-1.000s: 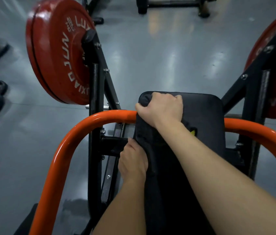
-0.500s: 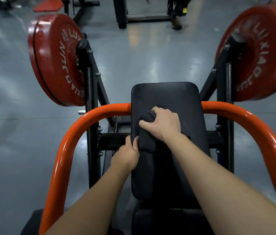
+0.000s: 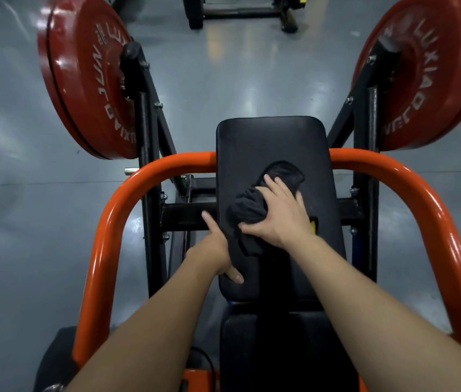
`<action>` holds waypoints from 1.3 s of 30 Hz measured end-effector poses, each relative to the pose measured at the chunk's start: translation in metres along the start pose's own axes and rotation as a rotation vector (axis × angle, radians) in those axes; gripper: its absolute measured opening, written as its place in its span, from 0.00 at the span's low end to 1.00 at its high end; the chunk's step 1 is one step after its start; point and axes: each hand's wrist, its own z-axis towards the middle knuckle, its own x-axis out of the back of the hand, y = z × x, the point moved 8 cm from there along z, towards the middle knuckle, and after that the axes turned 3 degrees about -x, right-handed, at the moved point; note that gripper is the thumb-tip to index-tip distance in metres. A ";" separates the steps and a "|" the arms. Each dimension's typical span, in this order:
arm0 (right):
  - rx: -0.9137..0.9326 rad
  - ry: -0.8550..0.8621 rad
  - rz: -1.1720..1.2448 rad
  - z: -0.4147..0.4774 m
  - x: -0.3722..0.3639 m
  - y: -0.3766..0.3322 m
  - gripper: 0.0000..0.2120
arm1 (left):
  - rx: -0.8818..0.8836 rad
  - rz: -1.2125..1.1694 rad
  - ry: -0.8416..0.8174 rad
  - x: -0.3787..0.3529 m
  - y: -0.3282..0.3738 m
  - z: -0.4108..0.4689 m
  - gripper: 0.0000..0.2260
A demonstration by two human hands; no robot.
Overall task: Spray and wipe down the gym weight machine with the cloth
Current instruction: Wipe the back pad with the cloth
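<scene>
Cloth point(image 3: 254, 210), dark and bunched, is lying midway up the black back pad point(image 3: 268, 142) of the weight machine, under the right hand point(image 3: 280, 213). That hand is pressing it flat, fingers spread, not clenched. Left hand point(image 3: 215, 247) is bracing the pad's left edge, thumb on the face. Its other fingers are mostly hidden, so can't tell if it's gripping. Step in hand looks like wiping the pad. No spray bottle showing. Next move is probably calling for sweeping the cloth over the rest of the pad, then out to the orange bar point(image 3: 116, 210) and the frame by the red plates point(image 3: 87, 80).
</scene>
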 end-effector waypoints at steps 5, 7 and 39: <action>0.063 0.138 0.112 -0.044 -0.019 0.009 0.34 | -0.010 -0.058 -0.087 -0.006 -0.004 -0.002 0.29; 0.086 0.192 0.124 -0.047 -0.021 0.011 0.33 | 0.026 -0.049 -0.134 -0.008 -0.004 -0.002 0.31; 0.585 0.377 -0.230 -0.041 -0.043 -0.043 0.30 | -0.250 -0.655 -0.035 -0.029 -0.041 -0.003 0.27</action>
